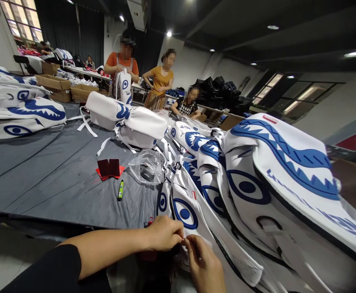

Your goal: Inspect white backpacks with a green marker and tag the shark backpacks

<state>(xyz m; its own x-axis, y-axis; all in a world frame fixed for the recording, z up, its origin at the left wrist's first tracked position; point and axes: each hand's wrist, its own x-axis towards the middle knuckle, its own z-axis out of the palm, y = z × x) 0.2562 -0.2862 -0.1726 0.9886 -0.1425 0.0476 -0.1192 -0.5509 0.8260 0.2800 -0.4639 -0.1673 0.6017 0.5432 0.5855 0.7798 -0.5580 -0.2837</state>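
Observation:
My left hand (166,233) and my right hand (205,262) meet at the table's front edge, fingertips pinched together. Whatever lies between the fingers is too small to make out. Just behind them lies a white backpack (206,232) with a blue eye patch and a small red label. Its front end is partly hidden by my hands. Something red (149,255) shows below my left wrist, its kind unclear. To the right, a larger white backpack (275,162) with blue jaws, white teeth and an eye patch leans on others of the same kind.
A grey cloth (58,171) covers the table. On it lie dark red and red cards (109,167), a green pen-like tool (121,190) and a clear plastic bag (149,165). More white backpacks (28,114) are stacked left. Across the table, a person (123,61) holds another backpack.

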